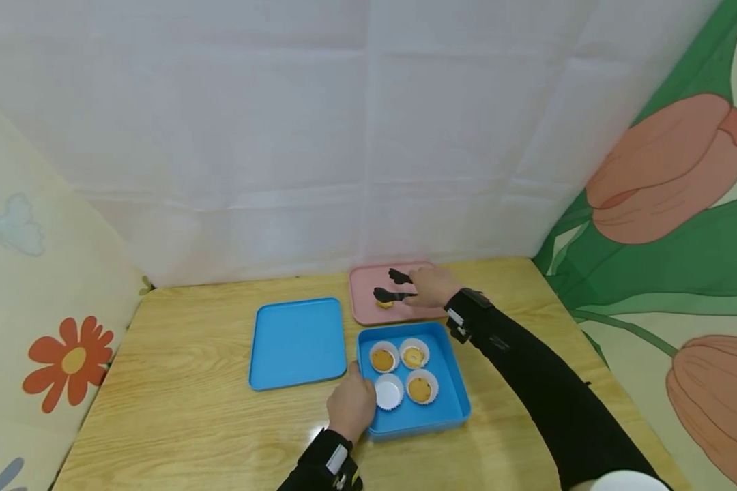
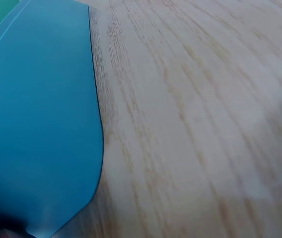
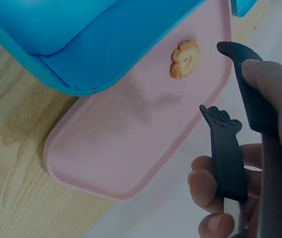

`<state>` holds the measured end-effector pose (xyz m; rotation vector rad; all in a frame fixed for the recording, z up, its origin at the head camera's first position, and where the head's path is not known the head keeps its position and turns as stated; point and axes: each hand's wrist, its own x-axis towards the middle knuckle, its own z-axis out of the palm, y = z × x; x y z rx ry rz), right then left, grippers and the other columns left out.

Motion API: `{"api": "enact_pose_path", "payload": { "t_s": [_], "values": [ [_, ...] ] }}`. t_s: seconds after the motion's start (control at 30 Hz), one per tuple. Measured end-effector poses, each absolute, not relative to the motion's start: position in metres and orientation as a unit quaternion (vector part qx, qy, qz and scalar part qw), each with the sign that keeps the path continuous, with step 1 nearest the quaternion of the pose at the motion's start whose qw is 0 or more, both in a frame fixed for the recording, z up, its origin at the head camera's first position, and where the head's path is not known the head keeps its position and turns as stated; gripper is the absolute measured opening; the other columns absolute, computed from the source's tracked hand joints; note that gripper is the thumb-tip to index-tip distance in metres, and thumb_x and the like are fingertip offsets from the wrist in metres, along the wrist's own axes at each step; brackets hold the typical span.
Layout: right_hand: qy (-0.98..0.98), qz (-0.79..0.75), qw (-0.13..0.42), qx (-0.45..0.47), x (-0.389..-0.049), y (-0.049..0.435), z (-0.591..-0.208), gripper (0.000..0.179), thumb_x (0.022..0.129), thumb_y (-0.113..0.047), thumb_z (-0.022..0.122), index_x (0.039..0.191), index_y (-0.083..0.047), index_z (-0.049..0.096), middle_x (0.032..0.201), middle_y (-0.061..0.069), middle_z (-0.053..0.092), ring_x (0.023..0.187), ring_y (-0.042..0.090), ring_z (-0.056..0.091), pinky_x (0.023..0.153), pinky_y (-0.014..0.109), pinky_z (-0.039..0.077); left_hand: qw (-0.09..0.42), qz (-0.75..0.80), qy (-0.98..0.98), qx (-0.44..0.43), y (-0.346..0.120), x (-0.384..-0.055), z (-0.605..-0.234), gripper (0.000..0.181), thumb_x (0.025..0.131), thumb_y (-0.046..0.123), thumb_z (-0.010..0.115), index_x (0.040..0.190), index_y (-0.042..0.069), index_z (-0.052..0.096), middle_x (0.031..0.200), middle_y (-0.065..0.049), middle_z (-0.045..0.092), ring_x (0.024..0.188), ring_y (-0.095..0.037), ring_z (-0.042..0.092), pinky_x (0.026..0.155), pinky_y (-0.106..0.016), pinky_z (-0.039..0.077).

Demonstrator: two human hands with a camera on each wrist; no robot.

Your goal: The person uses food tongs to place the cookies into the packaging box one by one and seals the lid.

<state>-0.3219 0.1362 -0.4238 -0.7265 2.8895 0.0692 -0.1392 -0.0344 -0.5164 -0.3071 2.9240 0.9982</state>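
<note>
My right hand (image 1: 432,286) grips a pair of tongs (image 3: 228,153) with black tips, whose arms are spread apart. Over the pink tray (image 3: 101,163), the tips hang near a flower-shaped cookie (image 3: 184,59) with nothing pinched between them. With my left hand (image 1: 351,402) I hold the left wall of a blue box (image 1: 451,382) near its front corner. Inside the box stand white paper cups: cookies (image 1: 382,360) lie in three, and the front left cup (image 1: 389,392) shows its white bottom. The left wrist view shows mostly the box's blue side (image 2: 41,109).
A flat blue lid (image 1: 297,344) lies on the wooden table (image 1: 190,409) to the left of the box. The pink tray sits right behind the box. A white cloth (image 1: 252,136) hangs along the table's back edge, and printed panels (image 1: 663,273) stand at both sides.
</note>
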Motion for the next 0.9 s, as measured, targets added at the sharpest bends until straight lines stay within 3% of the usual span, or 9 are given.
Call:
{"api": "enact_pose_path", "payload": {
  "t_s": [0.2, 0.43, 0.9],
  "values": [
    [0.963, 0.053, 0.086, -0.249, -0.323, 0.133, -0.43, 0.05, 0.08, -0.047, 0.065, 0.109, -0.006, 0.063, 0.094, 0.008, 0.066, 0.079, 0.02, 0.061, 0.078, 0.039, 0.052, 0.012, 0.318, 0.943, -0.097, -0.032, -0.14, -0.517, 0.045, 0.089, 0.019, 0.046, 0.127, -0.005, 0.046, 0.072, -0.014, 0.065, 0.058, -0.02, 0.058, 0.047, -0.034, 0.039],
    [0.962, 0.074, 0.09, -0.249, -0.323, 0.134, -0.441, 0.04, 0.079, -0.047, 0.064, 0.093, -0.009, 0.063, 0.076, 0.003, 0.061, 0.065, 0.016, 0.055, 0.067, 0.035, 0.049, 0.005, 0.316, 0.944, -0.095, -0.028, -0.136, -0.516, 0.044, 0.088, 0.019, 0.047, 0.126, -0.005, 0.048, 0.073, -0.015, 0.065, 0.059, -0.023, 0.06, 0.049, -0.037, 0.042],
    [0.961, 0.053, 0.079, -0.261, -0.316, 0.131, -0.439, 0.024, 0.08, -0.035, 0.066, 0.083, -0.012, 0.062, 0.072, 0.001, 0.06, 0.063, 0.016, 0.053, 0.062, 0.033, 0.045, 0.013, 0.319, 0.944, -0.083, -0.028, -0.135, -0.516, 0.045, 0.089, 0.019, 0.046, 0.127, -0.006, 0.046, 0.074, -0.015, 0.065, 0.06, -0.022, 0.061, 0.047, -0.034, 0.04]
  ]
}}
